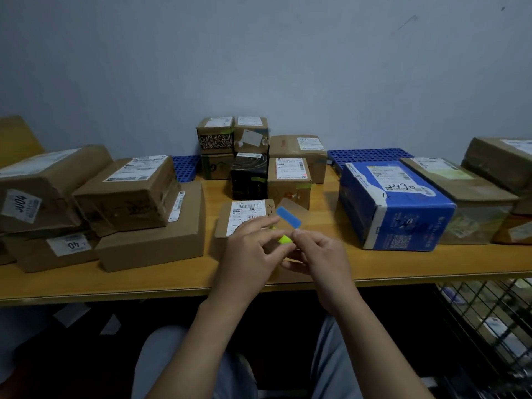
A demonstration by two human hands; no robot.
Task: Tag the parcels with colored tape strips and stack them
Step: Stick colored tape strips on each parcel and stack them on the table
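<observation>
While both hands meet just above the near edge of the table (86, 283), the right hand (319, 251) pinches the low end of a blue strip (288, 216), which stands up off its fingertips. The left hand (253, 246) seems to pinch a yellow-green strip (285, 239) in the gap between the two hands; whether the right fingers touch that one too I cannot tell. Just beyond the fingers, partly hidden by them, a small parcel (244, 214) with a white label lies flat on the table. I see no coloured strip on it, so I'd guess it is the next to be tagged.

Further out, the count: two loose strips, one blue and one yellow-green, and about fifteen parcels in all. In the far middle a cluster of six (289, 180) stands by the wall, partly stacked two high, and a few of them carry small greenish bits of tape that may be tags. On the left is a pile of four brown parcels (126, 191). On the right a blue box (394, 203) sits beside three more brown ones (460, 197). Two blue perforated trays (368, 155) lie along the far edge.

By my reckoning the middle cluster may be done, while the side groups show no tag I can make out, so most of the job looks left
</observation>
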